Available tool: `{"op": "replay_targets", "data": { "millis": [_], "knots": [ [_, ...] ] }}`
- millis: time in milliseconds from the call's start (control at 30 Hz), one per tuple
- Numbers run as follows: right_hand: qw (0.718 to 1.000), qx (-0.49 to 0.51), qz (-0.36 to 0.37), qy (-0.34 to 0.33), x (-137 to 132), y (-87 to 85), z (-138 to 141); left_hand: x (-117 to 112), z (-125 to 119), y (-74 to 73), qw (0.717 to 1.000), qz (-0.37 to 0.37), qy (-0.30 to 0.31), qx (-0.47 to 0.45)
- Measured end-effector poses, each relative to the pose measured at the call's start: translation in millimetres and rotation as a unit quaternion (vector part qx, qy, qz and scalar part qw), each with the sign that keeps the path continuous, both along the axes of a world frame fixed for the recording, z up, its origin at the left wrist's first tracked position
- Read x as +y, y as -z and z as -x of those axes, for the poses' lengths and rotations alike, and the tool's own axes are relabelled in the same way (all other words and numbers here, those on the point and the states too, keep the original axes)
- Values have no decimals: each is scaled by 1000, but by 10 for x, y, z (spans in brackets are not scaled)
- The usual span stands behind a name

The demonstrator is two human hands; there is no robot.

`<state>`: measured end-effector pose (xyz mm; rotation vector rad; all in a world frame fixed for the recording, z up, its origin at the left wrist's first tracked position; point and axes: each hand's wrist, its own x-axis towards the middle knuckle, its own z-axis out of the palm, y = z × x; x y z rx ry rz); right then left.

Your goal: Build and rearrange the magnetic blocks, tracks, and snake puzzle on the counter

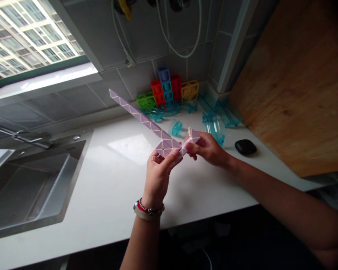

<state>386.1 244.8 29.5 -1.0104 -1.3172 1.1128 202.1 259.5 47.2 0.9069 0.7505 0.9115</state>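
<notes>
A long purple-and-white twist snake puzzle [141, 117] is held above the white countertop [115, 180]. Its straight part runs up and to the left toward the tiled wall. The near end is folded into a small cluster between my hands. My left hand [157, 174], with a bracelet at the wrist, is closed on the folded segments from below. My right hand [207, 148] is closed on the end segments at the right of the fold.
Coloured square blocks [166, 90] and clear blue track pieces [214, 120] lie at the back of the counter. A black oval case [245, 146] rests at the right near a wooden board [295, 86]. A steel sink [30, 183] with a tap is at the left.
</notes>
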Motion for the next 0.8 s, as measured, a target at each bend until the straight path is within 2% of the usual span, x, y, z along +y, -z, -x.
{"op": "replay_targets", "data": {
  "millis": [100, 333, 533, 667, 800],
  "knots": [
    [999, -15, 12, -34, 2, 18, 2, -3, -2, 12, 1000, -10, 17, 21],
    [998, -42, -9, -37, 3, -17, -26, -4, 18, 60, 999, 6, 12, 43],
    [999, -26, -11, -19, -5, -49, -11, 8, 34, 23, 999, 22, 11, 41],
    [1000, -21, -17, 4, 1, 1, -4, 30, 50, 5, 999, 14, 3, 47],
    [999, -27, 12, -18, 2, 86, 29, 40, 49, 37, 999, -12, -25, 43]
  ]
}}
